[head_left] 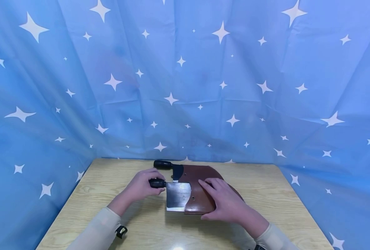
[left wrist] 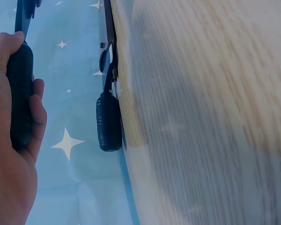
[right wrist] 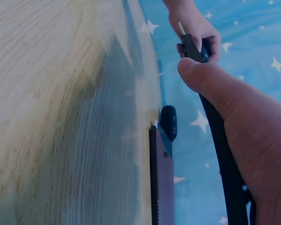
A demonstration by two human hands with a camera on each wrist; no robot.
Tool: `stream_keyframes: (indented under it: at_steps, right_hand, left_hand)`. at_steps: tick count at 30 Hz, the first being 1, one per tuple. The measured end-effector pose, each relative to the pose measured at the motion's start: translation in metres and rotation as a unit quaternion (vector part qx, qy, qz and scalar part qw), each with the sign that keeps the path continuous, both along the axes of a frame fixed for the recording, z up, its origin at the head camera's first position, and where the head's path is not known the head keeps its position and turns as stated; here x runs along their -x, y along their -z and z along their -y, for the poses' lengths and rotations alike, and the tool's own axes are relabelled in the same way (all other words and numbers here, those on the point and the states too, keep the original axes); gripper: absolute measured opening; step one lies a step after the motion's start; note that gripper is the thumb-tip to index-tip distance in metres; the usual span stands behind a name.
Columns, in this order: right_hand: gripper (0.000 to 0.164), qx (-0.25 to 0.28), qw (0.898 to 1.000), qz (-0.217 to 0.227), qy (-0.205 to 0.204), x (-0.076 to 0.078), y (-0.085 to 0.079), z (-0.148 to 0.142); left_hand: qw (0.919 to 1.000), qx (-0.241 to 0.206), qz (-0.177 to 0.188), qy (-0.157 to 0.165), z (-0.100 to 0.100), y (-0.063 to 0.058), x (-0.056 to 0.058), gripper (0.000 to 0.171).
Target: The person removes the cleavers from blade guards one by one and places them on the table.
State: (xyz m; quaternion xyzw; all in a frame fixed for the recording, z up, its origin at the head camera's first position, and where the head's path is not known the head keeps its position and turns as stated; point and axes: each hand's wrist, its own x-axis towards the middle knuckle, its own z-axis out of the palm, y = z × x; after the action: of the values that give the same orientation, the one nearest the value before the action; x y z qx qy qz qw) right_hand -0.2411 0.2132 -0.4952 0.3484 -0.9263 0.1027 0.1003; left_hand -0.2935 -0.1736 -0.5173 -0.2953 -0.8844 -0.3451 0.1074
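A cleaver with a black handle (left wrist: 19, 93) is in my left hand (head_left: 145, 184), the fingers curled round it. Its broad steel blade (head_left: 178, 196) shows bare near the handle, and the rest sits inside a brown leather sheath (head_left: 200, 198). My right hand (head_left: 227, 201) grips that sheath toward its far end, thumb along one face in the right wrist view. The held cleaver and sheath appear raised above the table. Behind them a second cleaver, with its black handle (head_left: 162, 164) to the left, lies in another brown sheath (head_left: 208, 171) at the table's back edge.
The light wood table (head_left: 110, 184) carries the second cleaver near its back edge. Right behind the table hangs a blue curtain (head_left: 203, 132) with white stars, which also runs along both sides.
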Motion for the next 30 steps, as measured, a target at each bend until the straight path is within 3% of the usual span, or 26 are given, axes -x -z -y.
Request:
stream_keyframes:
  at_steps: [13,20,30]
  right_hand:
    - [0.124,0.001,1.0,-0.001,0.005,0.0,0.002,-0.006]
    - [0.123,0.004,1.0,0.003,0.007,-0.001,0.002,-0.01]
    - [0.123,0.005,1.0,0.009,0.009,-0.002,0.002,-0.011]
  left_hand:
    - [0.9964,0.062,-0.057,-0.011,0.002,-0.004,-0.002,0.034]
    - [0.9981,0.046,-0.039,-0.012,0.005,-0.004,-0.003,0.034]
    - [0.9972,0.056,-0.046,-0.017,0.008,-0.003,-0.004,0.036]
